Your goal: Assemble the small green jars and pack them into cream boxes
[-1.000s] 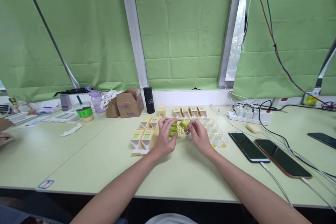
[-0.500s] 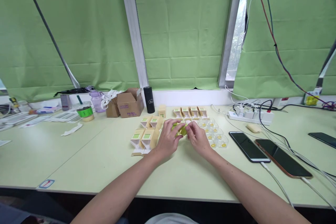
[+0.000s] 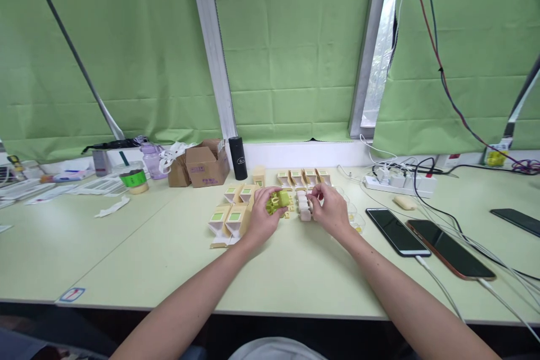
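Observation:
My left hand (image 3: pixel 264 218) is closed on a small shiny green container (image 3: pixel 282 198), which looks tilted between thumb and fingers. My right hand (image 3: pixel 331 209) is pinched at the right side of a row of small white blocks (image 3: pixel 305 214); whatever its fingertips hold is hidden. Small yellowish pieces (image 3: pixel 288 208) lie between the hands. Partly behind my right hand is a clear plastic tray (image 3: pixel 358 223) with rounded cups. Small cream cartons with green labels (image 3: pixel 235 218) stand left of my left hand, and another row of cartons (image 3: pixel 304 179) stands behind.
Two phones (image 3: pixel 396 230) with charging cables lie to the right, near a white power strip (image 3: pixel 399 183). At the back left stand a brown cardboard box (image 3: pixel 207 164), a black bottle (image 3: pixel 238 158) and a cup with a green band (image 3: pixel 134 180). The table's front edge is near me.
My hands were close together at the green container. Now they are apart: my left hand keeps the container, my right hand has moved right, and the white blocks and yellowish pieces show.

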Demonstrator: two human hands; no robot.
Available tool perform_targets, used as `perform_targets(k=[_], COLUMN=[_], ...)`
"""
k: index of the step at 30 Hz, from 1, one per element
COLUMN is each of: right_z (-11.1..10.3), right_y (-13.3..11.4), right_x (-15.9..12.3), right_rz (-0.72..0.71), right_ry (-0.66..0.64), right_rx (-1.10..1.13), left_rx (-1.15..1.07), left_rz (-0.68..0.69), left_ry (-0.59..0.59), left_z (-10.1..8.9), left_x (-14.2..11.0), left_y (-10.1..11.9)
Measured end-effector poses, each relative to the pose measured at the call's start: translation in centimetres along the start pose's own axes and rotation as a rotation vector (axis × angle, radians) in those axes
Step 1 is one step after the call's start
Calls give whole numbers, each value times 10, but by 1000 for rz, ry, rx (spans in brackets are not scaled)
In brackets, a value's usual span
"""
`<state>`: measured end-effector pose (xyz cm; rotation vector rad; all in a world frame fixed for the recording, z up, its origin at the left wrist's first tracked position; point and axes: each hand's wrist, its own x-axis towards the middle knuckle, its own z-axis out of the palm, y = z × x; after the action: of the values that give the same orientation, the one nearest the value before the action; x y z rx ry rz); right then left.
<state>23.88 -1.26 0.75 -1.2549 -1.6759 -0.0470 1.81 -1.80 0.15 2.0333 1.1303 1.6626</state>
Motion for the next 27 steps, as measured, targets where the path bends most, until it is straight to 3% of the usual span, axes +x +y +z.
perform_targets(k=[4,10,15,27], right_z=[1,10,16,18], right_y=[3,4,7,4], right_x=[1,-7,-13,-13], right_rz=[-80,-264,-321,-345], right_ry=[-139,-324,-372,-383], right_rx=[-157,-360,-442,-457], left_rx=[-262,-485,-615,-666], left_rz=[-174,-230,-309,-309], left_ry=[-16,-56,-106,-115], left_z=[2,1,0,-3], left_x=[4,6,5,5], left_y=[-9,-15,-15,-12])
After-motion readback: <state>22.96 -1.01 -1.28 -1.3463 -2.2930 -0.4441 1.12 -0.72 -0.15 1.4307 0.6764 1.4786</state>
